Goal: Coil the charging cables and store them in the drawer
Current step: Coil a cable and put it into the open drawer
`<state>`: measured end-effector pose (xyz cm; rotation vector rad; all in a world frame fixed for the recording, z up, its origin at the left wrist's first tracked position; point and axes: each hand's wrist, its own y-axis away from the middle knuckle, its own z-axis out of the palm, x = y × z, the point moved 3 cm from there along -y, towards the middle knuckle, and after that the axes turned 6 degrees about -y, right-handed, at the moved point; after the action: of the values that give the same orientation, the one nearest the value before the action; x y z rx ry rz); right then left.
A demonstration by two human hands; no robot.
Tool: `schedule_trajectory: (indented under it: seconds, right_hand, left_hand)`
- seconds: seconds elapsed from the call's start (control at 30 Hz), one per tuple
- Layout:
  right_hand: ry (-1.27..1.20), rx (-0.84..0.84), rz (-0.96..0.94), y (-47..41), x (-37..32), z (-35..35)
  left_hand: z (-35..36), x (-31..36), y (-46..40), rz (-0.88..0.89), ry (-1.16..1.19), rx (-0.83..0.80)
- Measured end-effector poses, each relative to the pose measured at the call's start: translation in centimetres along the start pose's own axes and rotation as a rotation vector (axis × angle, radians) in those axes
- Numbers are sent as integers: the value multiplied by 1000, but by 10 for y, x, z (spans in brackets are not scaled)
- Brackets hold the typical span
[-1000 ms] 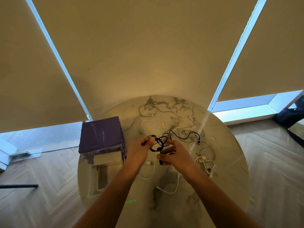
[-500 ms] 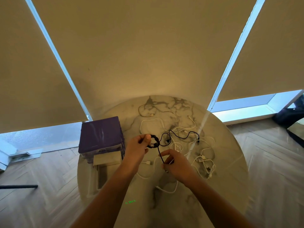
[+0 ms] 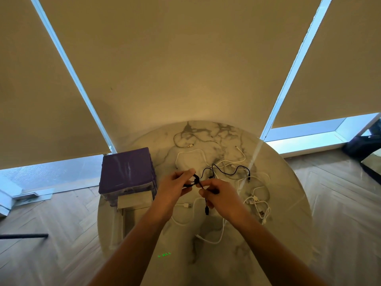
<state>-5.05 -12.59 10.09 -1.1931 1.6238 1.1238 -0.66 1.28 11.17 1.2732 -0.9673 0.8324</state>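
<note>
Round marble table (image 3: 288, 203), herringbone wood floor (image 3: 340, 203), drawn blinds (image 3: 185, 58).

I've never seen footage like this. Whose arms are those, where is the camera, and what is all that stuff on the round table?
There is no machine here: a person wears a wide-angle camera on the head, looking forward and down, so the two bare arms are their own. The left hand pinches a small coil of thin black charging cable, and the right hand holds the same cable a little further along; its loose end trails across the round white marble table. Several white charging cables lie uncoiled around it. On the left stands a purple-topped drawer box with one pale drawer pulled out. Beige roller blinds cover the windows behind.
</note>
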Motion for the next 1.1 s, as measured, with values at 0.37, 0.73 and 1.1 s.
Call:
schedule_trajectory:
  seconds: [0.37,0.73,1.1]
  right_hand:
    - [84,211,-149,-2,-1,-11]
    - [279,204,-386,-4,-16,-12]
    - [296,180,-338,-8,4,-11]
  left_hand:
    - [-1,-1,-2,-99,-73,-111]
    - [-2,-1,-6,-92,-151,-176]
    - [-5,-4,0,-62,-112,-275]
